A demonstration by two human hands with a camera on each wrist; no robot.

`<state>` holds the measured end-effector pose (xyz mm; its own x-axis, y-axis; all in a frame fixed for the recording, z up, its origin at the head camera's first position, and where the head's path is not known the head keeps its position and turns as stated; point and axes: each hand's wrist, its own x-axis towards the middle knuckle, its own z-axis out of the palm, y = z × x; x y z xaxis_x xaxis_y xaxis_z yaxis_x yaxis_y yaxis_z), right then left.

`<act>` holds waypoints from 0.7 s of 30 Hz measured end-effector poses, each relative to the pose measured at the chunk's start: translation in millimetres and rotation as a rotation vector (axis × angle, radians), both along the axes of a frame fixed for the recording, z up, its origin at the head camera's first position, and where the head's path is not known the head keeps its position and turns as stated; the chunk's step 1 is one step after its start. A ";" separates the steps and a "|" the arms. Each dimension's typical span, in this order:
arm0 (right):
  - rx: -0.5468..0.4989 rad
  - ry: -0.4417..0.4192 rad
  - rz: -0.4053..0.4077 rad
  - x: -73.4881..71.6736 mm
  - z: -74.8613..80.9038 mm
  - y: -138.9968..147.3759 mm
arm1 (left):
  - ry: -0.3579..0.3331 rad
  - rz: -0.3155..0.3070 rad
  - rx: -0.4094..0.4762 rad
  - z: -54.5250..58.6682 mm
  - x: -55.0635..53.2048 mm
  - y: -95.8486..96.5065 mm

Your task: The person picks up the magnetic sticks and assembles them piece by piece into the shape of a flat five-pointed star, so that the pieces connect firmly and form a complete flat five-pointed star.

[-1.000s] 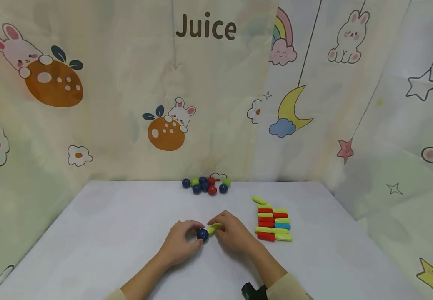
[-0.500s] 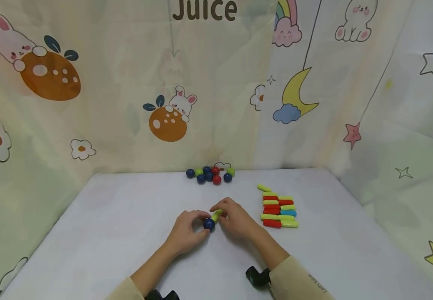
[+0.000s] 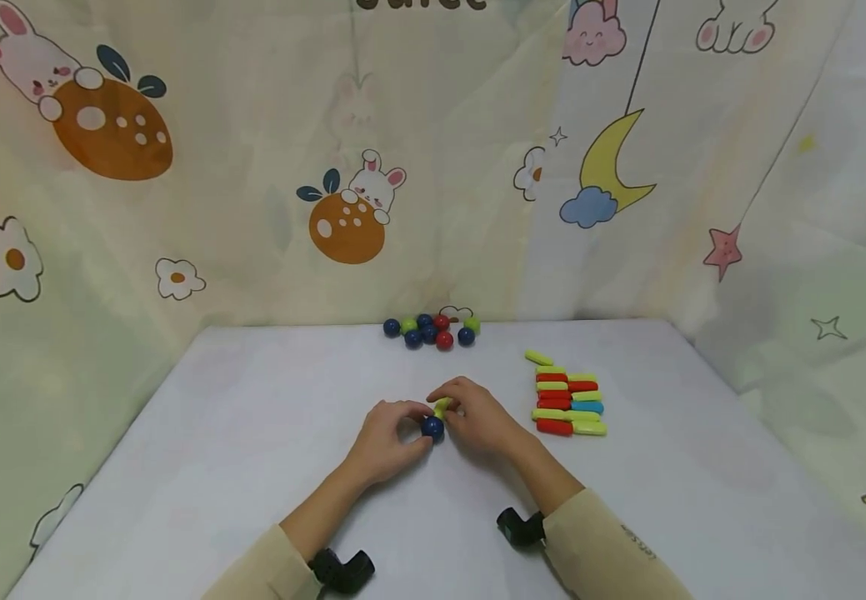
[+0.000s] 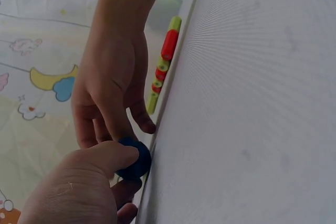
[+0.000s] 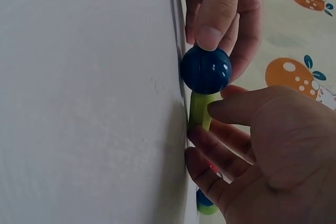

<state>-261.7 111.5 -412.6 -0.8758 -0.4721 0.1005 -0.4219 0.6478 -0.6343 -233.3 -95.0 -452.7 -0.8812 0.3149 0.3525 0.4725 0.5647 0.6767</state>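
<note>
While a dark blue ball is held near mid-table, a yellow-green stick meets it at 1 o'clock, end touching; can't tell if it's pushed in. Left hand, at the ball's 8-9 o'clock, pinches the ball, thumb one side and fingers the other, spread just ball-wide. Right hand, at 2-3 o'clock, pinches the stick between thumb and fingertips, gap only stick-wide, other fingers loosely bent. Further out at 2-3 o'clock, stacked rows of sticks, red, yellow-green and one blue, plus a lone tilted stick at the top. At 12 o'clock, by the far edge of the white table, a ball cluster: blue, red, green. Black wrist devices at 7 and 4-5 o'clock, next to beige sleeves. Cartoon backdrop behind, yellow moon at 1 o'clock
</note>
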 end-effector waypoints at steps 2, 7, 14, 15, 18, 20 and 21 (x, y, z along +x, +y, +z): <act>-0.002 0.002 0.009 -0.4 1.6 -1.0 | -0.007 -0.007 -0.002 1.3 -0.8 -0.1; -0.014 0.012 0.035 -2.5 5.1 -4.9 | -0.004 -0.015 -0.026 5.3 -3.4 -1.0; -0.050 -0.020 0.027 -5.2 7.9 -9.0 | 0.024 -0.023 -0.053 8.8 -8.0 -2.2; -0.053 -0.028 0.025 -4.9 7.6 -9.2 | 0.019 -0.025 -0.055 9.1 -7.2 -2.3; -0.051 -0.054 0.016 -3.5 6.6 -9.4 | 0.001 -0.025 -0.055 7.9 -5.0 -2.1; -0.048 -0.061 0.007 -2.7 5.3 -9.2 | -0.012 -0.021 -0.049 6.9 -3.2 -1.6; -0.046 -0.062 0.004 -2.4 4.6 -8.9 | -0.018 -0.018 -0.046 6.3 -2.5 -1.3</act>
<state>-264.2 102.6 -408.0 -0.8794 -0.4712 0.0676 -0.3828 0.6156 -0.6888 -235.8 -96.3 -446.4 -0.8815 0.3459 0.3213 0.4705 0.5873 0.6586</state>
